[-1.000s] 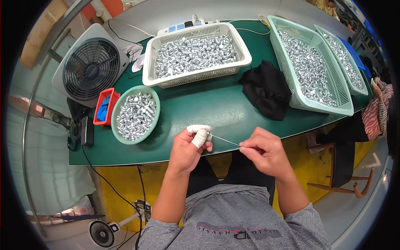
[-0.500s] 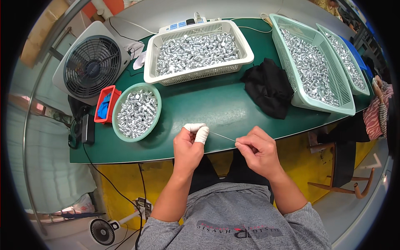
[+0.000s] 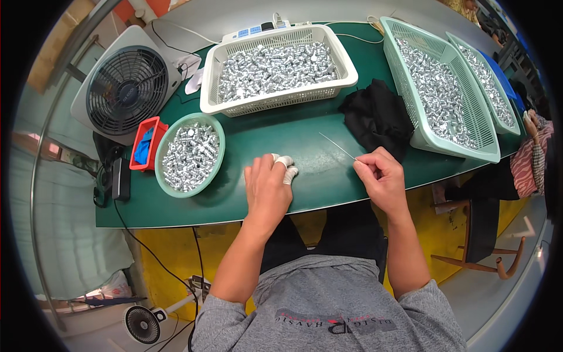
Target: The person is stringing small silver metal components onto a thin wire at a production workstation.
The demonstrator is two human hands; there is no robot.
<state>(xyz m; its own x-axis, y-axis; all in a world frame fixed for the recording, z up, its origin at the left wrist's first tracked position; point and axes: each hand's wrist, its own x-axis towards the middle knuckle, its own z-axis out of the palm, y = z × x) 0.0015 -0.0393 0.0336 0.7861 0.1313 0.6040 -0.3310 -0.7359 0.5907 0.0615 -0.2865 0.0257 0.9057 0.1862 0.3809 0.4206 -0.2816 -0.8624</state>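
Head camera view: a person in a grey short-sleeved shirt point(image 3: 352, 287) works at a green-topped bench point(image 3: 252, 136), the right hand point(image 3: 384, 178) pinching a thin, straight, silvery rod point(image 3: 336, 145) between thumb and forefinger. The rod slants up and to the left over the bench, its free tip apart from everything around it. The left hand point(image 3: 268, 186), back upward and fingers curled, is near the middle of the front edge, white wrapping point(image 3: 289, 174) showing on its fingertips; whether it grips anything cannot be told. To its left, a round pale-green plastic bowl point(image 3: 206, 181) brims with small silver metal pieces point(image 3: 187, 155), just beside a small red plastic box point(image 3: 157, 136) containing a blue cloth point(image 3: 143, 148). Behind the hands, a white rectangular plastic basket point(image 3: 281, 104) carries more pieces. Beyond the right hand, a crumpled black cloth point(image 3: 378, 117) lies next to a pale-green rectangular plastic basket point(image 3: 451, 151), also loaded with pieces. A grey-and-black box fan point(image 3: 128, 91) stands at far left.
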